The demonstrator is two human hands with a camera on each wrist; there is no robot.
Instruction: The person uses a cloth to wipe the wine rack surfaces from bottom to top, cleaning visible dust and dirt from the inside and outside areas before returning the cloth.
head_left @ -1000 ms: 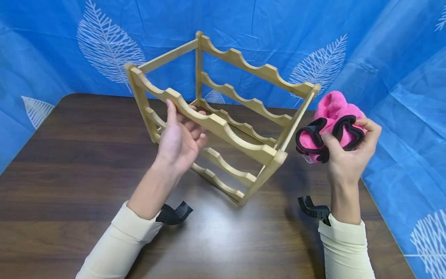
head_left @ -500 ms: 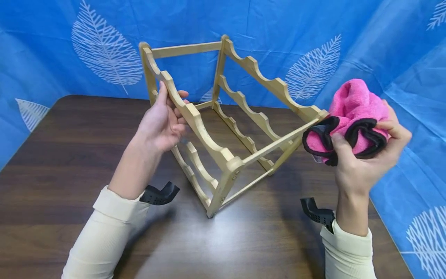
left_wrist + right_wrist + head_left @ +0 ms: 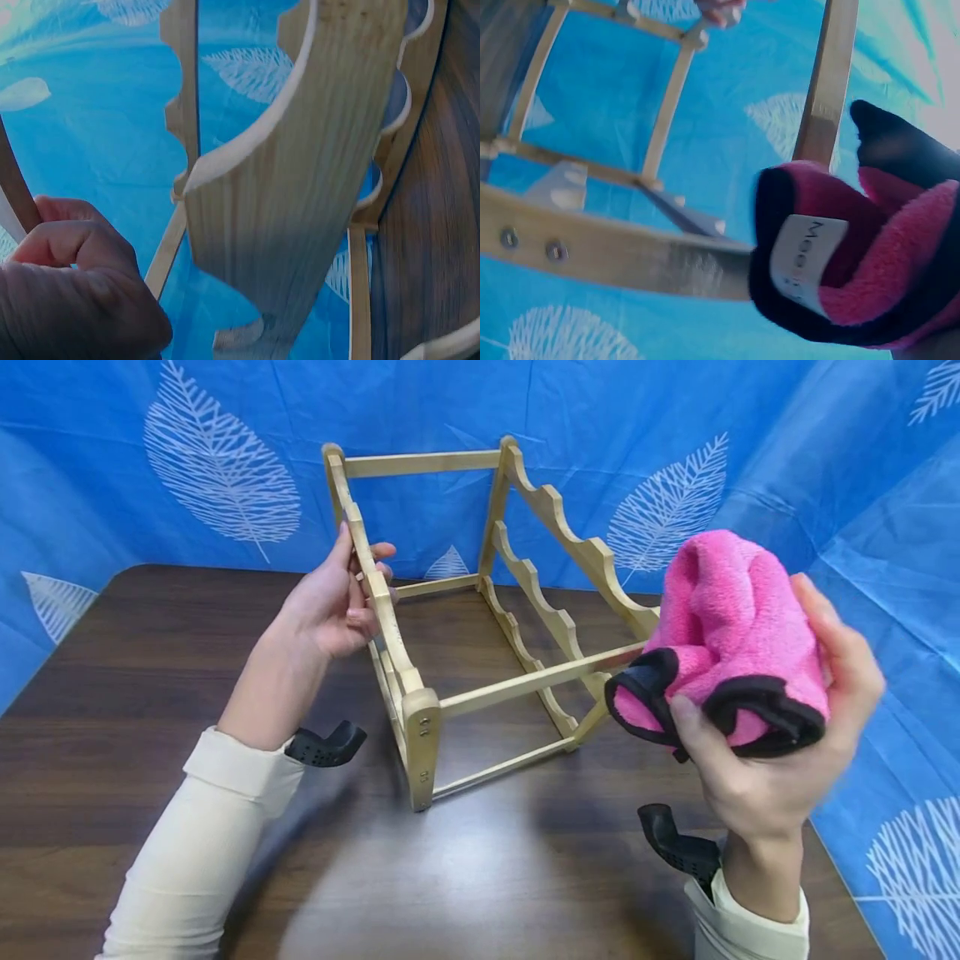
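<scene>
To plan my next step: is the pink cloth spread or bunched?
Bunched: the pink cloth is gathered in folds in the right hand, its black edging curled into loops.

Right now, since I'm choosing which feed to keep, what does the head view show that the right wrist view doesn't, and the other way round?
Only the head view: the cream sleeves and the black wrist pieces.

Only the right wrist view: the lettered face of the white tag.

Both: the wooden rack, the pink cloth, the blue backdrop with white leaf prints, and the left hand, though the wrist view catches only a bit of it.
</scene>
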